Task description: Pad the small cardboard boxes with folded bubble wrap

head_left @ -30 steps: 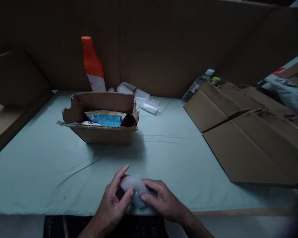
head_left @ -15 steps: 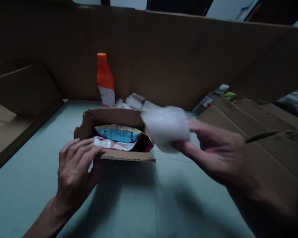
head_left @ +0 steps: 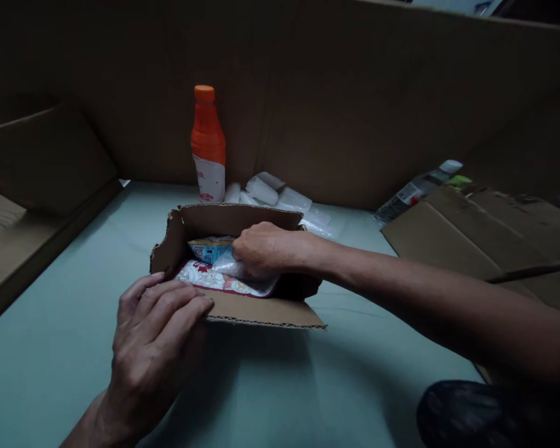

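A small bundle of translucent, whitish bubble wrap (head_left: pixel 229 264) lies inside an open brown corrugated cardboard box (head_left: pixel 264 311), near the centre of the frame. The right hand (head_left: pixel 261 250) reaches in from the right edge, its fingers curled narrowly down onto the bundle; the fingertips are hidden, so I cannot tell whether they grip it or press it. The left hand (head_left: pixel 156 339), at lower left, lays its bent fingers together over the box's near left edge; its thumb is out of sight, so whether it pinches the cardboard cannot be told.

Beneath the bundle, a white printed packet with a red edge (head_left: pixel 200 275) lies along the near side of the box, and a blue and yellow packet (head_left: pixel 210 250) shows behind it. The box stands on a tabletop covered in pale green cloth (head_left: pixel 270 392). Beyond it, upper left of centre, an orange-capped bottle with an orange and white wrap (head_left: pixel 208 146) stands upright beside loose bubble-wrap pieces (head_left: pixel 264 190). Farther right, a clear plastic bottle (head_left: pixel 417 191) leans beside brown cardboard boxes (head_left: pixel 457 233). A tall brown cardboard wall (head_left: pixel 336 106) spans the back.
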Demonstrator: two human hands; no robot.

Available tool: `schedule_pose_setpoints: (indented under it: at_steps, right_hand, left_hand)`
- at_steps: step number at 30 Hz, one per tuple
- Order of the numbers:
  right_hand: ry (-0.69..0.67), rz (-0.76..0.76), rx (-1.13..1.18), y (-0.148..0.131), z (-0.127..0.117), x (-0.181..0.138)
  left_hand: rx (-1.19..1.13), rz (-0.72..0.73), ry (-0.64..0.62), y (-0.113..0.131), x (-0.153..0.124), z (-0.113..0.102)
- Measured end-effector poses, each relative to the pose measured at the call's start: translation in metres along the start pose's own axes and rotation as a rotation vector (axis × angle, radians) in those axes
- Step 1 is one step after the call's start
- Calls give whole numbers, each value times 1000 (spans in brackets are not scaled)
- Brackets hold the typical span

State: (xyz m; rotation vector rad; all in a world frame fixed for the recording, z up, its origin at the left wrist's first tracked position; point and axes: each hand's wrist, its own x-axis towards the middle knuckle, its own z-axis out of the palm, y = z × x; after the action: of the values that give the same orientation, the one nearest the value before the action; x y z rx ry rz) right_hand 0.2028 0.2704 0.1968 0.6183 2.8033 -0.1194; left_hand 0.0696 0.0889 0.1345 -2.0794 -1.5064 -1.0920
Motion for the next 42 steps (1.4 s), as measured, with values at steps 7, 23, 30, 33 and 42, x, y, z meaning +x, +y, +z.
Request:
schedule_pose_setpoints:
  at_steps: [7,23,30,33,42]
  right_hand:
    - [681,261,301,33,-15,-120]
    - [961,552,804,21,132,-142]
    - [889,452,836,-17,129,-149]
    - [848,312,925,-33,119,-119]
    - [780,432,916,-2,132,-122]
  left_hand:
    - [-223,-502,247,-21,-27,3]
    - [-979,-857,53,11,12,75]
    - [-854,-968,73,25,-28,24]
    - [-686,-1031,166,18,-41,-6]
    - [-697,-858,94,26,-64,9]
